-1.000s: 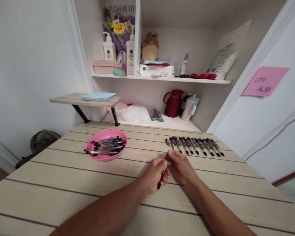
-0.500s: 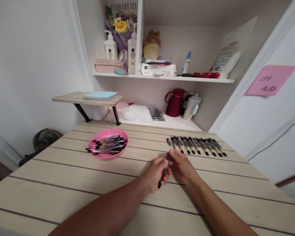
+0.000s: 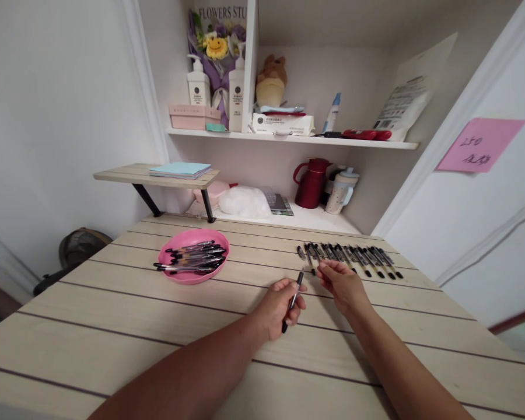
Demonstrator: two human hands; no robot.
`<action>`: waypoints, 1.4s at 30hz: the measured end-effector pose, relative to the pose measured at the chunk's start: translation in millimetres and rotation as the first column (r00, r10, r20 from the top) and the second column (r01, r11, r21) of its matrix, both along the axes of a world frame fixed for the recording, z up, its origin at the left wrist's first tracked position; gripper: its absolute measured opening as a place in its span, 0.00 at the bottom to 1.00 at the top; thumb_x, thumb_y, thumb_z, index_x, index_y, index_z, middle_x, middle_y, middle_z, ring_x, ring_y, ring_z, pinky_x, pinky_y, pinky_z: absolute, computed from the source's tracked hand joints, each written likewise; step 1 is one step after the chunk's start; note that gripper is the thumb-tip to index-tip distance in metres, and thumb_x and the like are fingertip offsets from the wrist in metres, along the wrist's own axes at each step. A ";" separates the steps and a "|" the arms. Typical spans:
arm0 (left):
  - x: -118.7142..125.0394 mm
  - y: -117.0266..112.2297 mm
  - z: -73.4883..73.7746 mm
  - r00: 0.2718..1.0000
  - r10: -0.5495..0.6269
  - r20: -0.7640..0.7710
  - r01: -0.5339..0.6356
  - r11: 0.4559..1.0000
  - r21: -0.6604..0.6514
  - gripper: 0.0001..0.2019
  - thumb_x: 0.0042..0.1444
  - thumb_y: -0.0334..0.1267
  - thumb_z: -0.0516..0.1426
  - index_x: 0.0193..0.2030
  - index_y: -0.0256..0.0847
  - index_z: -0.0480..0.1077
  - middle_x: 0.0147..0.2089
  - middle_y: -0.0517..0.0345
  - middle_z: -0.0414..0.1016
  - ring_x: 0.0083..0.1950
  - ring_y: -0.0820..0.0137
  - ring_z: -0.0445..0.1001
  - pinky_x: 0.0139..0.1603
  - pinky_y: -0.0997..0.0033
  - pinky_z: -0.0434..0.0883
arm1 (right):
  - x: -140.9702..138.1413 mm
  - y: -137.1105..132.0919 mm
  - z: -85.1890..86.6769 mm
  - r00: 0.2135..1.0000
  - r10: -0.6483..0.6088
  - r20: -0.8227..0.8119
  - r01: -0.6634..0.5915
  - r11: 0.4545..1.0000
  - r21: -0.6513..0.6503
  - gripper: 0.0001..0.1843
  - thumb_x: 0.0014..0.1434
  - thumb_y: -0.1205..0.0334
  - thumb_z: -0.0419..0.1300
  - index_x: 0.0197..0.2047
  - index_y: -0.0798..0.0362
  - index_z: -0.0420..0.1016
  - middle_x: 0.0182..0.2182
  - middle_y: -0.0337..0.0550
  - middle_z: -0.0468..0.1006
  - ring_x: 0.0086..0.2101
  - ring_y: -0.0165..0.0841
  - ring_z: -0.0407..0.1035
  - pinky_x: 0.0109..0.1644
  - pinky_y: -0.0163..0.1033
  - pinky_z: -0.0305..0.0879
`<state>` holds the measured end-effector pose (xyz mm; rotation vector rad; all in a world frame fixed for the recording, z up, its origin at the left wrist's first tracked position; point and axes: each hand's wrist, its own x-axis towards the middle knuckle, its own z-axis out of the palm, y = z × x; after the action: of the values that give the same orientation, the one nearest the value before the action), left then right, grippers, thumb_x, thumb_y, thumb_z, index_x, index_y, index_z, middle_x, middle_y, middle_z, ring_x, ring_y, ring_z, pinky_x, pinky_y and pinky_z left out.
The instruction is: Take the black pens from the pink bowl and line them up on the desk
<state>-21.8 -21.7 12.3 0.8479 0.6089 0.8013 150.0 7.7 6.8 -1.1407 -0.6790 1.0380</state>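
Observation:
My left hand is closed around a pen, over the middle of the desk. The pen slants with a thin pale tip up and its black end towards me. To its right, my right hand has thumb and forefinger pinched together, apart from the pen; anything between them is too small to make out. Just beyond that hand lies a row of pens, side by side, partly hidden by the fingers. A small dark piece like a pen cap lies at the row's left end.
On the left, a pink bowl holds several pens, some poking over its rim. Behind it stands a small raised shelf with blue paper on top. A red jug and a pale cup stand at the back.
My right hand has moved away from the pen's upper end, to the right towards the row, exposing the thin tip. My left hand stays nearly in place with the pen.

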 end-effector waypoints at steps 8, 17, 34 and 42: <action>-0.6 2.0 -1.0 1.000 0.009 0.028 -0.009 1.000 -0.025 0.14 0.49 0.46 0.54 0.37 0.37 0.62 0.22 0.64 0.64 0.13 0.84 0.51 0.15 0.79 0.42 | 9.3 21.4 -4.5 0.880 -0.010 0.475 0.024 0.999 -0.024 0.09 0.38 0.62 0.65 0.27 0.53 0.74 0.18 0.40 0.74 0.23 0.33 0.69 0.28 0.38 0.65; 0.9 3.5 -3.9 1.000 0.011 0.022 -0.010 0.999 -0.040 0.14 0.49 0.46 0.54 0.37 0.38 0.63 0.21 0.65 0.64 0.13 0.84 0.52 0.15 0.79 0.43 | -5.5 35.4 9.8 -0.124 0.151 0.981 0.194 0.973 -0.125 0.10 0.53 0.62 0.53 0.34 0.50 0.75 0.34 0.46 0.76 0.33 0.34 0.70 0.31 0.34 0.55; 1.5 4.2 -4.6 0.999 -0.002 0.032 0.004 0.999 -0.034 0.13 0.50 0.45 0.53 0.37 0.38 0.63 0.21 0.64 0.65 0.12 0.84 0.52 0.15 0.78 0.44 | -7.5 28.6 14.3 -0.194 0.233 0.953 0.258 0.949 -0.180 0.14 0.57 0.56 0.47 0.37 0.49 0.73 0.35 0.44 0.75 0.33 0.34 0.70 0.30 0.34 0.55; 0.9 3.3 -2.7 1.000 0.005 0.025 -0.004 1.000 -0.026 0.13 0.50 0.45 0.54 0.37 0.37 0.63 0.21 0.64 0.65 0.13 0.84 0.52 0.15 0.78 0.43 | 5.2 9.5 16.8 -0.154 0.303 0.940 0.355 0.905 -0.234 0.19 0.57 0.53 0.45 0.35 0.52 0.74 0.31 0.49 0.77 0.33 0.37 0.71 0.31 0.35 0.57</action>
<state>-20.9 -18.5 9.6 0.8117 0.5984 0.8056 155.1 17.2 23.6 -2.4208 -1.7337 -0.1506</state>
